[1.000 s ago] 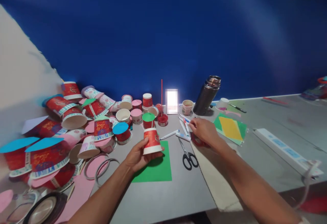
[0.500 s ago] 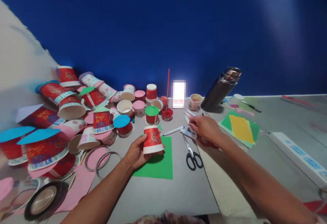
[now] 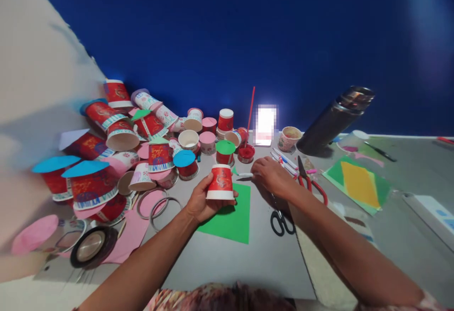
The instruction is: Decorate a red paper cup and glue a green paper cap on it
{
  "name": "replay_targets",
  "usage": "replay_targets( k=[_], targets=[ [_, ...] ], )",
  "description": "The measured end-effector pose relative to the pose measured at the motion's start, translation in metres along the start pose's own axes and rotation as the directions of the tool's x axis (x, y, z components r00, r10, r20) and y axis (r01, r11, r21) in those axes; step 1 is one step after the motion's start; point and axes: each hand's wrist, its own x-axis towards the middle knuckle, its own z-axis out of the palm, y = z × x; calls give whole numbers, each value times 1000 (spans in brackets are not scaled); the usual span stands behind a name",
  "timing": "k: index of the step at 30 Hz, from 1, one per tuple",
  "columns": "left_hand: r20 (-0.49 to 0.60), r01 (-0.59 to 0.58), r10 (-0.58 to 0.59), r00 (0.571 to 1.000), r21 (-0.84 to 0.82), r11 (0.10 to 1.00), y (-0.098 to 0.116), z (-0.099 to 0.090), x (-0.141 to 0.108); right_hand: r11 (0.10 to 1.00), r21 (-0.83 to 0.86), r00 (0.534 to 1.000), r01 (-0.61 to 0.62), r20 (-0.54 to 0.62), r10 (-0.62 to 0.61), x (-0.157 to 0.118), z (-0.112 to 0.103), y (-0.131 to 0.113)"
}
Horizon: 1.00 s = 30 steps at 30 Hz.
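Note:
My left hand (image 3: 204, 200) is wrapped round a red paper cup (image 3: 220, 183) with a white rim. The cup is upside down, held just above a green paper sheet (image 3: 234, 226). My right hand (image 3: 271, 176) reaches over the table with its fingers closed at the end of a white marker pen (image 3: 244, 175). Its palm hides part of the pen. Below that hand lie black-handled scissors (image 3: 277, 223), their blades partly covered. Several more marker pens (image 3: 283, 162) lie just beyond the hand, beside red-handled pliers (image 3: 308, 183).
Decorated paper cups (image 3: 90, 183) crowd the left side, near tape rolls (image 3: 90, 247). A red pot (image 3: 246, 154) with a stick stands at the back. Further right are a patterned cup (image 3: 290, 138), a dark flask (image 3: 329, 126), yellow paper (image 3: 360, 185) and a power strip (image 3: 429, 214).
My right hand has moved from the group of pens to the single white marker pen on the left. The left hand keeps hold of the cup. The view has shifted.

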Motion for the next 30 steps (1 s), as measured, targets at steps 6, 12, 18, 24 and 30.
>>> replay_targets(
  k=[6, 12, 18, 24, 30],
  targets=[
    [-12, 0, 0, 1000, -25, 1000, -3, -3, 2, 908, 416, 965, -55, -210, 155, -24, -28, -18],
    [-2, -10, 10, 1000, -55, 998, -9, -5, 3, 492, 870, 973, 41, -147, 178, -54, -27, -38],
    [36, 6, -4, 999, -66, 998, -6, -2, 1, 233, 959, 984, 164, -177, 34, -58, 7, -36],
    [7, 4, -4, 1000, -34, 999, -8, 0, -3, 570, 805, 901, 162, -356, 247, -58, 19, -41],
    [-45, -44, 45, 998, 19, 999, -4, 5, -4, 542, 809, 818, 226, -460, 346, -55, 26, -32]
  ],
)
